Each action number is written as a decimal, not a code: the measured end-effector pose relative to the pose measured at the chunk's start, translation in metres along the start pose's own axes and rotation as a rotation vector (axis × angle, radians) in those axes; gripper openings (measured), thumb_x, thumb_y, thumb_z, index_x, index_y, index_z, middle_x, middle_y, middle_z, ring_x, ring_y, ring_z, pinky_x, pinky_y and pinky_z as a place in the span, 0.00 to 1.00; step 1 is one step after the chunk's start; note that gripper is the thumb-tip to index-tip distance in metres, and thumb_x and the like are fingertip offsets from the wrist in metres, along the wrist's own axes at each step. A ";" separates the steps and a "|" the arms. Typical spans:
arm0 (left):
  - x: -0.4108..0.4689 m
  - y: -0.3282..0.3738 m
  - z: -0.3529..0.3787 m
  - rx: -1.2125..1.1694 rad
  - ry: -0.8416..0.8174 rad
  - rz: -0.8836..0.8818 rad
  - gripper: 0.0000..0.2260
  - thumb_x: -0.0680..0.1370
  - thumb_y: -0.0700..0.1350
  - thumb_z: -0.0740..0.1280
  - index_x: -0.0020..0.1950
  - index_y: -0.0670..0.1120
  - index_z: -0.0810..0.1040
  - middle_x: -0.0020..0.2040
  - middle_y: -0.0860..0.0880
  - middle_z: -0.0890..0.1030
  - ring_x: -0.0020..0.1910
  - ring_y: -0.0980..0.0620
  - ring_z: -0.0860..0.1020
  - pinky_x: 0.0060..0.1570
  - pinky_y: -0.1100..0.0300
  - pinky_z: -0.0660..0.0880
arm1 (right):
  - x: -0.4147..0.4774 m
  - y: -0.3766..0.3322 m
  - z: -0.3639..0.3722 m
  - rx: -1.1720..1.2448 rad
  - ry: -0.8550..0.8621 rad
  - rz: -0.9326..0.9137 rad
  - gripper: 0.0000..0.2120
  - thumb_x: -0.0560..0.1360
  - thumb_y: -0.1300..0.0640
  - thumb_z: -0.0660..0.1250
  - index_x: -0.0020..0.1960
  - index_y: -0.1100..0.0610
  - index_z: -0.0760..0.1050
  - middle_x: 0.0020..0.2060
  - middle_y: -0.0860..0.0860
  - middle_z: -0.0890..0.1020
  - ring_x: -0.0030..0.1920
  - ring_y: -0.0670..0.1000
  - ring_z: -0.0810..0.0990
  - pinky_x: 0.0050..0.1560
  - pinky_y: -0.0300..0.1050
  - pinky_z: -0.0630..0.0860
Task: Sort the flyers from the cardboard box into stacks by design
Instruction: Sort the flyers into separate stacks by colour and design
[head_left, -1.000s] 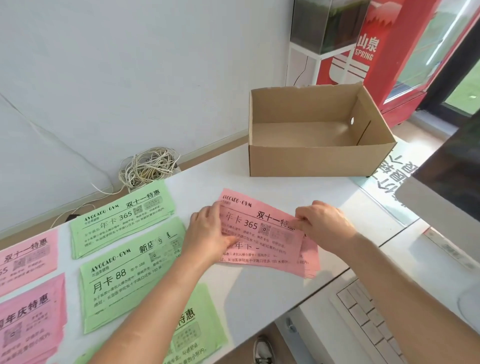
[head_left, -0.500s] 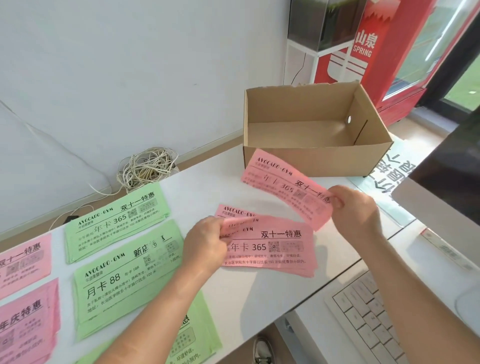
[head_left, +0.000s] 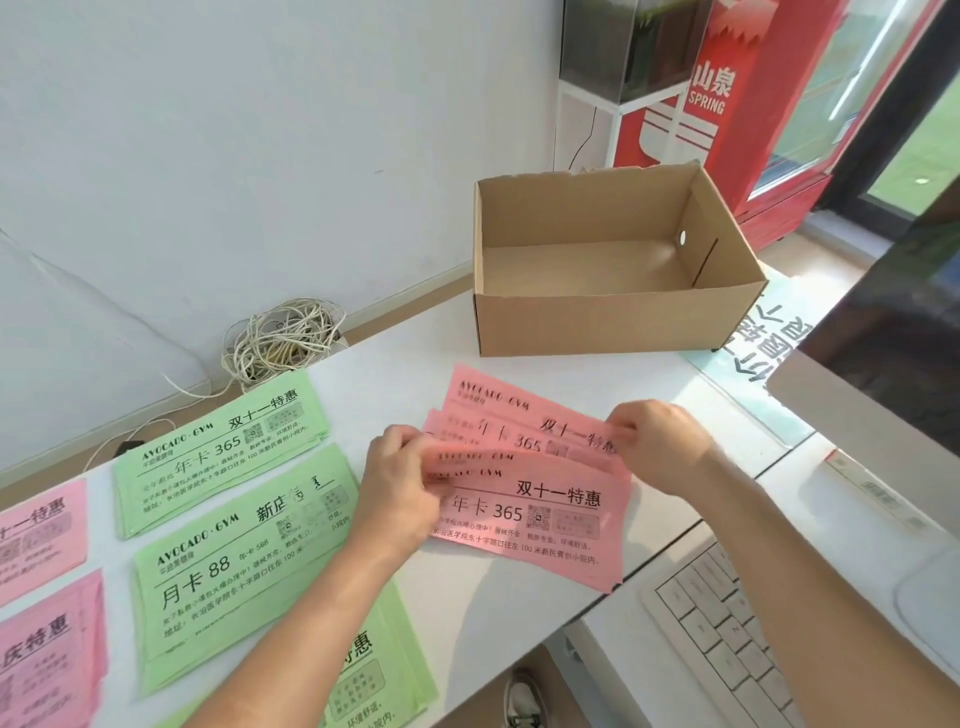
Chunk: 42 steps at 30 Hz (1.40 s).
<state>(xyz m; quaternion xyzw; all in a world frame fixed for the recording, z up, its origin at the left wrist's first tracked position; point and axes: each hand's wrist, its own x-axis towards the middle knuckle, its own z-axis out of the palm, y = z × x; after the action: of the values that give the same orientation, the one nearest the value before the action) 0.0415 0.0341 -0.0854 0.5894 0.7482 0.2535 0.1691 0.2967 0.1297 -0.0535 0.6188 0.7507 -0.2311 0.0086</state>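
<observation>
White counter (head_left: 395, 358) runs below a pale wall, seen from the head camera. Just in front of the empty cardboard box (head_left: 597, 322) lies the pink flyer stack (head_left: 540, 525). The left hand (head_left: 400, 488) presses its near end, fingers curled on the top sheets. The right hand (head_left: 660, 447) pinches one pink flyer (head_left: 519, 415) by its far edge. Thin, light, floppy paper, I judge: it likely slides easily, so grip an edge or corner. Green stacks (head_left: 223, 452) lie further left of the box.

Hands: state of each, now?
Left hand: closed, pinching the left end of the pink flyers.
Right hand: closed, pinching the top pink flyer.
</observation>
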 end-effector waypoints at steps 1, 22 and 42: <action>0.002 0.002 -0.001 0.039 -0.004 -0.016 0.18 0.66 0.39 0.76 0.53 0.48 0.77 0.54 0.52 0.70 0.55 0.53 0.66 0.55 0.69 0.60 | 0.000 -0.004 0.005 -0.052 -0.040 -0.049 0.14 0.76 0.59 0.56 0.49 0.49 0.79 0.47 0.50 0.76 0.51 0.54 0.75 0.47 0.44 0.72; 0.043 0.038 -0.015 0.451 -0.500 0.051 0.25 0.68 0.36 0.63 0.63 0.54 0.69 0.55 0.48 0.79 0.54 0.44 0.77 0.46 0.55 0.75 | -0.014 -0.048 0.017 -0.275 -0.147 -0.232 0.36 0.67 0.43 0.75 0.68 0.50 0.62 0.55 0.52 0.73 0.56 0.54 0.73 0.56 0.50 0.71; -0.129 -0.043 -0.184 -0.668 0.375 -0.513 0.12 0.77 0.37 0.67 0.56 0.52 0.72 0.49 0.56 0.83 0.44 0.63 0.81 0.41 0.68 0.77 | -0.053 -0.197 0.012 0.909 -0.310 -0.334 0.08 0.80 0.66 0.58 0.48 0.59 0.73 0.37 0.56 0.84 0.31 0.55 0.77 0.31 0.46 0.77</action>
<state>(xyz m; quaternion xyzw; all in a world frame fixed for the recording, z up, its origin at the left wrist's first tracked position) -0.0617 -0.1317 0.0336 0.2424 0.7647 0.5329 0.2691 0.1216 0.0515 0.0179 0.3897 0.6529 -0.6218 -0.1873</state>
